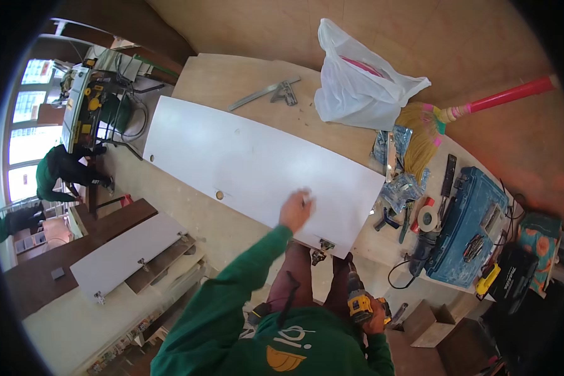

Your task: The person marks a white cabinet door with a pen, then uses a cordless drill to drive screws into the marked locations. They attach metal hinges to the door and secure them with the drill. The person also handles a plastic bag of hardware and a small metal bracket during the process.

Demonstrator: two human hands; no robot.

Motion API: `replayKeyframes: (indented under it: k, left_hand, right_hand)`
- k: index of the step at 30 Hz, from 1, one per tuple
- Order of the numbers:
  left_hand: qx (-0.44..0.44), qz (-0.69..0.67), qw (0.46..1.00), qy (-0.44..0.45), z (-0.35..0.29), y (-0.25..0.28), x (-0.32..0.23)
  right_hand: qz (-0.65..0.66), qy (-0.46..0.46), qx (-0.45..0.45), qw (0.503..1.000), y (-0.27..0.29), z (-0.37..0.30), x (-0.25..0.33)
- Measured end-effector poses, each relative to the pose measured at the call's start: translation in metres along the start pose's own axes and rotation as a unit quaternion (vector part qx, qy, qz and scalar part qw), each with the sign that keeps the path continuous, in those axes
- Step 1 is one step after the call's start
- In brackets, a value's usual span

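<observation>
White panel (263,172), being carried by the desk (210,75), is being judged stiff, slick, fairly heavy, best gripped by opposite edges; drill (360,305) is being held near right by right hand (376,316); left hand (296,212) blurred over panel's right part, its hold not being discernible.

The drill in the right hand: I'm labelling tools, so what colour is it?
The drill is yellow and black, seen in the head view.

Left fisheye on my head, pitched down: my green sweatshirt (288,344) at bottom edge, white panel (257,169) close below, mid-frame; wide enough for windows (31,145) far left.
</observation>
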State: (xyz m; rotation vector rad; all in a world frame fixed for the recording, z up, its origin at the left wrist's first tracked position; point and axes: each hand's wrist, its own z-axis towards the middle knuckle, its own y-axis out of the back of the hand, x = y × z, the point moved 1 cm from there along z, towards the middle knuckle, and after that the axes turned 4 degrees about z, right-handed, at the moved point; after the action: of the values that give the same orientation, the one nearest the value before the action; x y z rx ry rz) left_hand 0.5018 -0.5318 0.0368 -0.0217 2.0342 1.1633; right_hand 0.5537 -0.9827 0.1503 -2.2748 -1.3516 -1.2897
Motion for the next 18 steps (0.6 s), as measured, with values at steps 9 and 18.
replayKeyframes:
  k: [9, 18]
  left_hand:
    - [-0.064, 0.079, 0.989, -0.108, 0.232, 0.038, 0.002]
    - [-0.076, 0.260, 0.909, -0.318, 0.289, 0.009, 0.082]
  right_hand:
    - [-0.058, 0.000, -0.037, 0.998, -0.052, 0.005, 0.061]
    - [-0.143, 0.013, 0.036, 0.989, -0.047, 0.003, 0.071]
